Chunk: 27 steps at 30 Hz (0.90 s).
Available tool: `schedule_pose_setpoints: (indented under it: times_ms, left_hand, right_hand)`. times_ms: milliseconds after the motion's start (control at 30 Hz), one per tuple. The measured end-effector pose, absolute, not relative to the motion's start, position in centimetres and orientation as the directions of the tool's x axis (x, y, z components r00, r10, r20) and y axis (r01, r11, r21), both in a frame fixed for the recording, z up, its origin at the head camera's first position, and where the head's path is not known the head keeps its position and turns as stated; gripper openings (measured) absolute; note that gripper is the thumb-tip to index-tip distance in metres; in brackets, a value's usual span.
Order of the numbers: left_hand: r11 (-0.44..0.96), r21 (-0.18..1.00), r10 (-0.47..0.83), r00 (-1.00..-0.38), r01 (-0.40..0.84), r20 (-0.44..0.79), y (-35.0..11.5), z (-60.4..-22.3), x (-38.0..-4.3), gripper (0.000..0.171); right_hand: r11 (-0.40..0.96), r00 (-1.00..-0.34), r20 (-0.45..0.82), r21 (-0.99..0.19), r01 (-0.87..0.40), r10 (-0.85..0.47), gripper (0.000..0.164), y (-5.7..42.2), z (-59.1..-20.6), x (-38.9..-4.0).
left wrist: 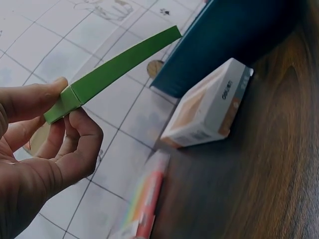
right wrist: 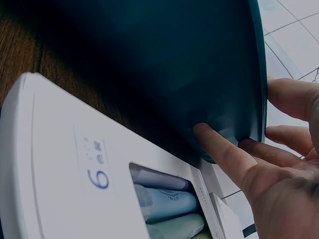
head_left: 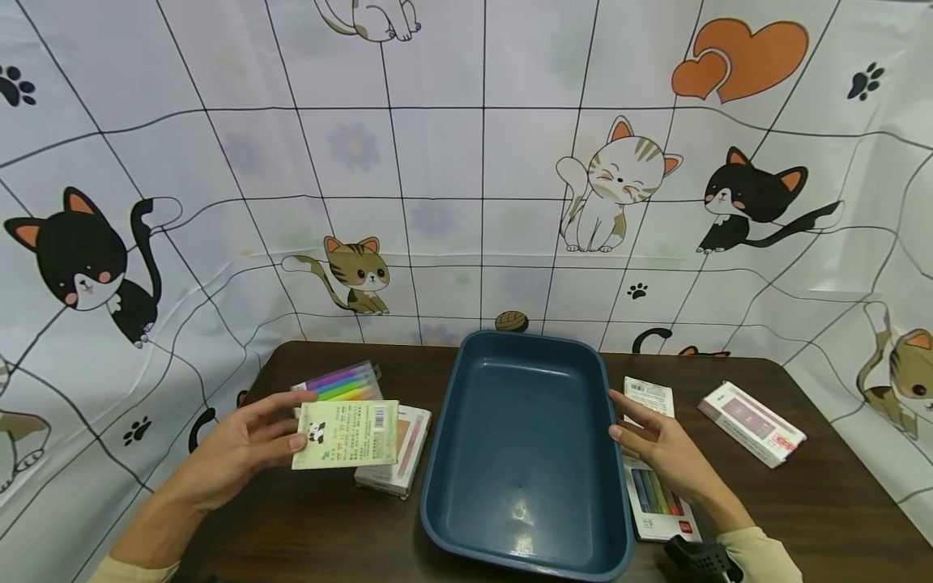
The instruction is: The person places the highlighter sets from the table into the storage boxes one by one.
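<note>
Far left of frame: white cloth (head_left: 240, 73) with a black grid and cat prints, hung behind and beside the dark wood-grain surface (head_left: 291, 526).

Left of center, low: left hand (head_left: 251, 441), cream sleeve at the lower edge. It pinches a flat light-green packet (head_left: 342, 435) by its left end, held up over the surface; panda print and barcode face the head camera. Left wrist view: thumb on one side, bent fingers on the other, the packet's darker green narrow edge showing.

Just behind the packet: clear case of rainbow-colored pens (head_left: 342, 384), partly covered by it. Right of that, a white box with a tan panel (head_left: 411, 441), lying flat near the tray, its left part hidden by the packet.

Center to lower center: deep blue plastic tray (head_left: 525, 453), long side running away from the wearer, bare inside.

Right of center: right hand (head_left: 666, 445) at the tray's right side, fingers extended and not wrapped round anything, fingertips touching the rim and outer wall. Black wrist device (head_left: 703, 559) at the bottom edge.

Beneath and beyond this hand: a white printed box (head_left: 649, 395) behind; nearer, a white windowed pen box (head_left: 663, 506) showing colored barrels, beside the tray. The right wrist view shows a printed "6" on the latter.

Right of frame: white box with a mauve panel (head_left: 753, 423), lying at a slant, well apart from the tray.
</note>
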<state>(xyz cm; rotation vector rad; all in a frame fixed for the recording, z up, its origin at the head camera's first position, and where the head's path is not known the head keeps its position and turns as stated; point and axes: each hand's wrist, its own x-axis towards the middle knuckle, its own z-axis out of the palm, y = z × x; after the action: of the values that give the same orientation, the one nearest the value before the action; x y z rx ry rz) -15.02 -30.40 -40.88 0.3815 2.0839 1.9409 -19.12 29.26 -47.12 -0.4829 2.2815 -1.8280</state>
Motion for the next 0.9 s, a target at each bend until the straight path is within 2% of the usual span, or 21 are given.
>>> schedule_pose_setpoints:
  times_ms: [400, 767, 900]
  left_hand:
    - [0.020, 1.000, 0.437, -0.899, -0.018, -0.025, -28.0, -40.5, -15.7, 0.058]
    - [-0.106, 0.994, 0.581, -0.813, -0.020, 0.045, -24.5, -40.4, -15.3, 0.057]
    - [-0.126, 0.991, 0.592, -0.805, -0.040, 0.043, -23.4, -40.4, -14.8, 0.054]
  right_hand:
    - [0.201, -0.933, 0.054, -0.970, -0.134, -0.357, 0.066, 29.4, -46.9, -19.2]
    - [0.198, -0.934, 0.059, -0.971, -0.136, -0.353, 0.066, 29.2, -47.0, -19.2]
    - [0.190, -0.932, 0.054, -0.973, -0.130, -0.358, 0.066, 29.3, -47.1, -19.2]
